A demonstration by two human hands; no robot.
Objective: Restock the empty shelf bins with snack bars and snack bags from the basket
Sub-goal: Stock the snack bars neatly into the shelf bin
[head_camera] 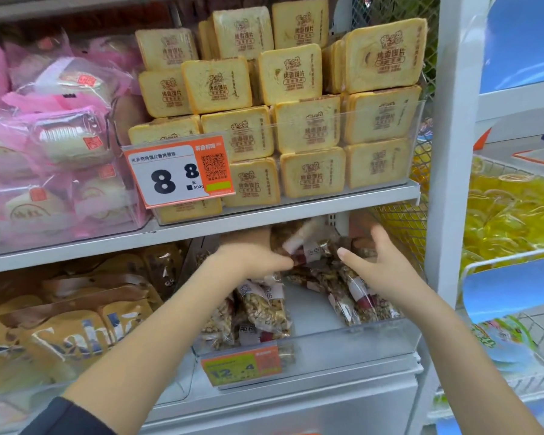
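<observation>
Reaching into the clear bin (390, 335) on the lower shelf, both hands are up among the snack bars (266, 309), which lie scattered in clear wrappers full of nuts. The left hand (255, 257) pinches one bar (308, 251) by its end, and the right hand (379, 262) is spread wide, gripping nothing. The orange tag (241, 365) on the bin reads 12.4. One shelf up, stacked toast slice packs (383, 54) sit behind a price card (178, 171) showing 8.8 元, 500g, plus a QR code.

Both hands, left hand (255, 257) and right hand (380, 262), reach into the clear bin (358, 340), seemingly touching snack bars (308, 249).
</observation>
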